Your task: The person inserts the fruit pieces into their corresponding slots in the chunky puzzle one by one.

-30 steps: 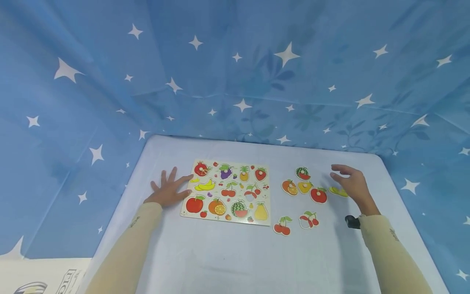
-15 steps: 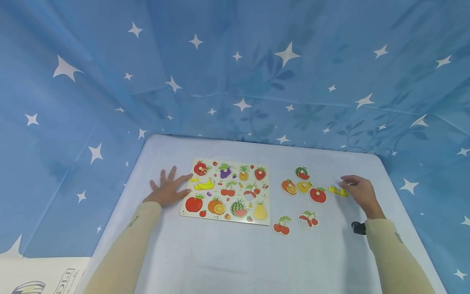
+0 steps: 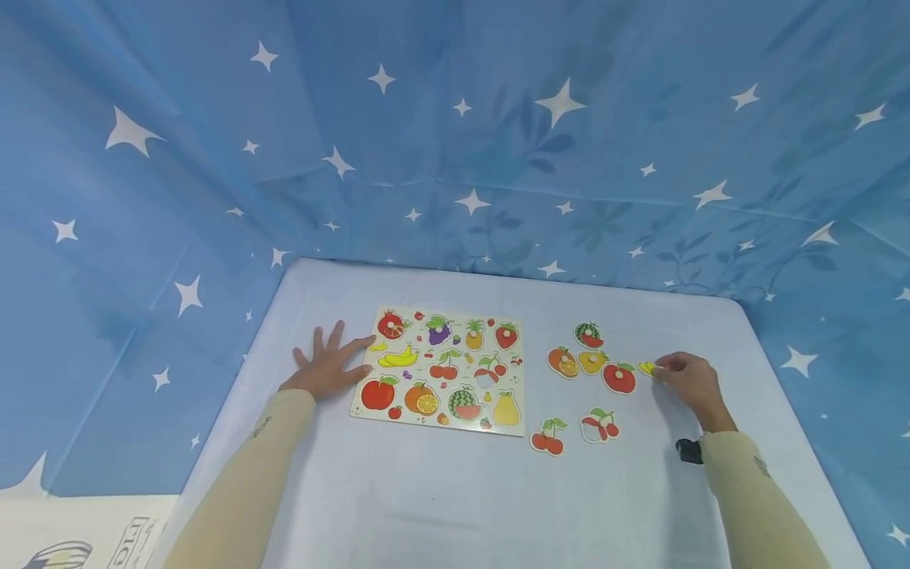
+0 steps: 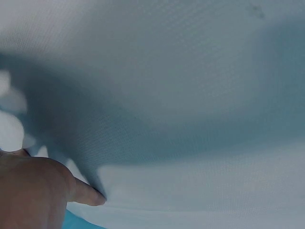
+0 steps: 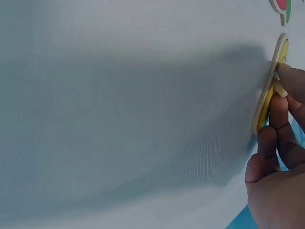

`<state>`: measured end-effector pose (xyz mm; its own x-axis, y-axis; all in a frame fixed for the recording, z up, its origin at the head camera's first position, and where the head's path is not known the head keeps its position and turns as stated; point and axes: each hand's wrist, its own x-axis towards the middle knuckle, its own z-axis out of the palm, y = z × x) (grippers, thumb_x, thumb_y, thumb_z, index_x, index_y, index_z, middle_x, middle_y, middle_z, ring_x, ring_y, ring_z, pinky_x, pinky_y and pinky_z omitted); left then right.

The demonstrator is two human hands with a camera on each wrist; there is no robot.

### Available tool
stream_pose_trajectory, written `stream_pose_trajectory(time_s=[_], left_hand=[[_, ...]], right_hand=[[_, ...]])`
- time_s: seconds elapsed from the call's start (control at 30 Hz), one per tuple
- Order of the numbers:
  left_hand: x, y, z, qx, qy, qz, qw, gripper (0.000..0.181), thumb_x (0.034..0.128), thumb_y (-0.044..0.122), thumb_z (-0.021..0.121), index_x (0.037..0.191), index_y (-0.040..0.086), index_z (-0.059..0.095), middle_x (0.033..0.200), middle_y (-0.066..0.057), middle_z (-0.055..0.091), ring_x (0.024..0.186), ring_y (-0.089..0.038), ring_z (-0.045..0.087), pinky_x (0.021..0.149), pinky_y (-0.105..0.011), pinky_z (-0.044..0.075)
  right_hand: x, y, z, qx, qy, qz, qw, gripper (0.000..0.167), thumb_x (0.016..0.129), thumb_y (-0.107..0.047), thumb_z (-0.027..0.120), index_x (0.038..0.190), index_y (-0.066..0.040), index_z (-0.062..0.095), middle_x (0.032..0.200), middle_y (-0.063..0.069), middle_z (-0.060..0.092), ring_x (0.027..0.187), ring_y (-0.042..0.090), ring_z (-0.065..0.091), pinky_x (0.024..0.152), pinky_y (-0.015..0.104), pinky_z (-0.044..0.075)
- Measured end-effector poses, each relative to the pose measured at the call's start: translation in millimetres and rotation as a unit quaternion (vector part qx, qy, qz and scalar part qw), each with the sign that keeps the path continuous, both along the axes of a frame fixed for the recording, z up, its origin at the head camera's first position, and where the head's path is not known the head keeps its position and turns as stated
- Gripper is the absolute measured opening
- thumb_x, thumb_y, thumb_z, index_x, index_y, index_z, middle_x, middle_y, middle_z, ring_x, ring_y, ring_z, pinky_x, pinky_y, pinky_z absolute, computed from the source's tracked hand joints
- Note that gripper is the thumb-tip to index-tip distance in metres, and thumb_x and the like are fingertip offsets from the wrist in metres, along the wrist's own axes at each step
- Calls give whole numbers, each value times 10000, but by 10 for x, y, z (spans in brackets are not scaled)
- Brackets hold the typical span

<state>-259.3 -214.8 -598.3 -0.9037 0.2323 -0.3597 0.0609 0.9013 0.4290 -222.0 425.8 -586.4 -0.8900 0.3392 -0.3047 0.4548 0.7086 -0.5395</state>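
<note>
My right hand pinches the small knob of a yellow banana puzzle piece between thumb and fingertips. In the head view much of that banana piece is hidden by the fingers. My left hand lies with spread fingers at the left edge of a fruit puzzle board, its thumb and index finger touching the edge. In the left wrist view only part of the left hand shows. The board has a pomegranate, grapes, a pineapple and a strawberry with knobs along its top row.
Right of the board lie loose knobbed pieces: a watermelon, an orange, a yellow pear-like one and an apple. Nearer are cherries and a red-and-white fruit piece. A starry blue curtain hangs behind the table.
My right hand has come down onto the banana piece, and its fingers now pinch the knob. The left hand and the board have stayed put.
</note>
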Motion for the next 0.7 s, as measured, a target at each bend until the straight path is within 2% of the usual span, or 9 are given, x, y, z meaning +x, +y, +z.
stream_pose_trajectory(time_s=[0.23,0.5,0.7], left_hand=[[3,-12,-13,29,55,6,10000,719,1041,504,639,1679,299,379,1766,-257,-51,1546,-609,-159,1091,-883,-91],[0,-10,-22,24,62,-15,10000,717,1043,514,635,1680,305,379,1769,-249,-49,1550,-602,-157,1097,-880,-85],[3,-5,-17,46,54,32,10000,709,1042,489,644,1676,299,389,1769,-249,-44,1553,-599,-154,1098,-879,-85]], right_hand=[[12,-52,-37,229,82,16,9997,285,1040,-65,636,1239,139,624,1266,365,584,1150,512,540,1035,627,506],[26,-47,-64,223,156,2,9996,277,1043,-61,627,1227,146,622,1257,365,583,1141,510,535,1042,632,503],[18,-57,-16,224,229,48,9995,266,1042,-56,627,1219,143,628,1240,356,594,1129,501,539,1025,631,507]])
